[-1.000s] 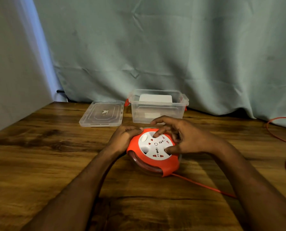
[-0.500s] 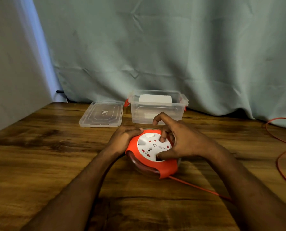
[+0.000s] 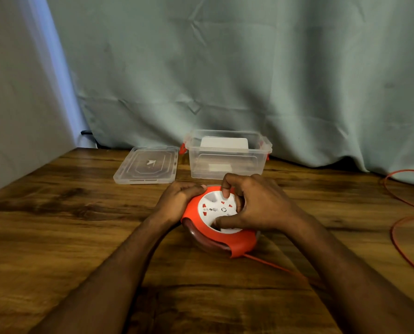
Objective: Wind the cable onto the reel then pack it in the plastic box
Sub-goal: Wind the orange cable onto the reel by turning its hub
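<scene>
Winding is under way at the middle of the counter (image 3: 56,213): the reel (image 3: 215,227) sits flat, orange housing around a white socket face. The left hand (image 3: 177,201) clamps the orange rim on the reel's left side, grip curled tight around it, most likely to keep the body from spinning. The right hand (image 3: 256,203) is up on the white face, a fingertip and the thumb hooked into its recesses, grip narrow and holding that disc, which looks like the way to crank it round and draw cable in.

And there is plenty left to draw: the cable (image 3: 399,242) leaves the reel's near side, runs toward the counter's near-right corner, and loops loosely along the right edge up toward the curtain (image 3: 249,68). That slack has open wood to slide over, though the loops could snag each other.

Behind the reel, close to the back edge, the plastic box (image 3: 227,155) stands open with something pale in it; its lid (image 3: 148,165) lies flat just to its left. The path from reel to box is short.
</scene>
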The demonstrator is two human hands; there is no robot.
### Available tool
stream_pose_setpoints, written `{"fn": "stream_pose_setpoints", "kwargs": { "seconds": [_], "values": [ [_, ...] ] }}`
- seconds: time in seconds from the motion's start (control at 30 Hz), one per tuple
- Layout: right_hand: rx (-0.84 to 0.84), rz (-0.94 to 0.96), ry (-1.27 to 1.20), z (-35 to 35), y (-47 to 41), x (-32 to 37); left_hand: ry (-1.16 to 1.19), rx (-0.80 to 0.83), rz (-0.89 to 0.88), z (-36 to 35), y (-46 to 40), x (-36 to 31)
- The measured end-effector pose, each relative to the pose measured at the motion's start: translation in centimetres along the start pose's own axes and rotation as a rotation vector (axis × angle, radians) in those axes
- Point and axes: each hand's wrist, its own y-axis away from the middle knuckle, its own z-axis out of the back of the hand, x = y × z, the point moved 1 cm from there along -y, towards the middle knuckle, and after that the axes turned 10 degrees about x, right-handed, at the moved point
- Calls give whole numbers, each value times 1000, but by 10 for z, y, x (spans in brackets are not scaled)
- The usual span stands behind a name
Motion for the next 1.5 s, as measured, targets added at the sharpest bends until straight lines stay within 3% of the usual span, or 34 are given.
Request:
{"fn": "stream_pose_setpoints", "kwargs": {
  "seconds": [0.27, 0.53, 0.7, 1.03, 1.5],
  "values": [
    [5, -6, -32, -4, -4, 6, -40, 14, -7, 2, 0, 0],
    [110, 212, -318, 17, 2, -23, -33, -4, -6, 0, 2, -3],
    [173, 212, -359, 11, -1, -27, -36, -3, -3, -1, 2, -4],
    [220, 192, -364, 6, -3, -31, -42, -3, 7, -1, 2, -4],
    [131, 157, -275, 10, 3, -23, -65, -6, 15, 0, 1, -1]
  ]
}}
